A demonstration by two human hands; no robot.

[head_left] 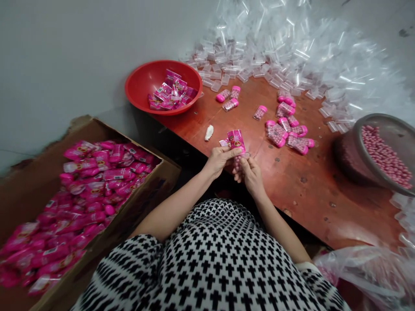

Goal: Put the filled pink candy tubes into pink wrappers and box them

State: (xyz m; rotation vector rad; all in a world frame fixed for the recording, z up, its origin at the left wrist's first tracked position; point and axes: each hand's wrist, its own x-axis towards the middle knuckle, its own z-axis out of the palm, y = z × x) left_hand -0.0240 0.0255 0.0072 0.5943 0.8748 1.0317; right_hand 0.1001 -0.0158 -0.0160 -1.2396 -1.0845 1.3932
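Over the table's front edge, my left hand (218, 162) pinches a pink printed wrapper (236, 138) between thumb and fingers. My right hand (252, 173) is closed on a small clear bottle (237, 163) of pink balls, just below the wrapper. Wrapper and bottle meet between my fingers, and I cannot tell how far one covers the other. A small piece with pink print (223, 142) shows beside my left fingers. Close by on the table lies a crumpled white lump (209, 132). To the right are several filled bottles with pink caps (285, 122).
A red bowl (136, 88) with pink wrappers stands at the table's back left. Empty clear bottles (292, 52) are heaped along the back. A grey tub (352, 151) of pink balls (385, 155) stands right. An open cardboard box (168, 172) of wrapped bottles (94, 194) is left.
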